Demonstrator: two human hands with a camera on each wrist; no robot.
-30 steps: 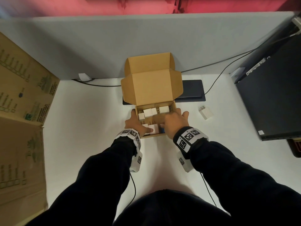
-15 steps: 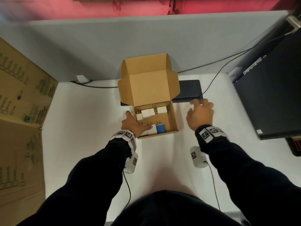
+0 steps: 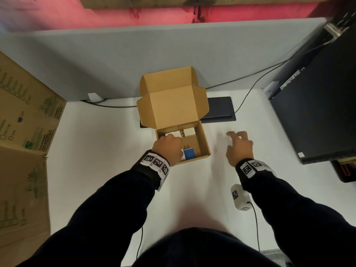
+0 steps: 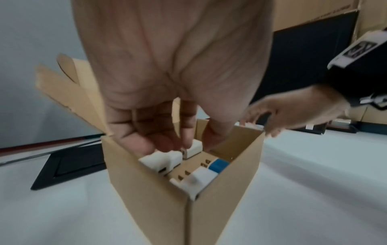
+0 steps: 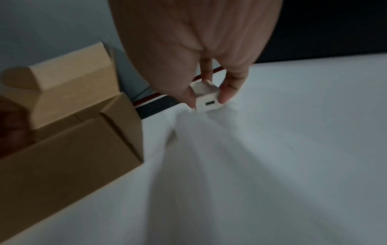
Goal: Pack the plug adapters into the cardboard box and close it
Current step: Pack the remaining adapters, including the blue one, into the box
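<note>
The brown cardboard box stands open mid-table with its lid raised. Inside lie white plug adapters and a blue one. My left hand reaches down into the box's left side. In the left wrist view, the left hand has its fingertips and thumb flanking a small white adapter beside the blue adapter. My right hand is on the table right of the box. In the right wrist view, the right hand pinches a white adapter that rests on the table.
A large printed cardboard sheet lines the left side. A black computer case stands at the right. A flat black pad lies behind the box, with cables running along the grey partition.
My right hand left the box, moved right across the table and took hold of the loose white adapter. My left hand shifted from the box's left rim into the box.
</note>
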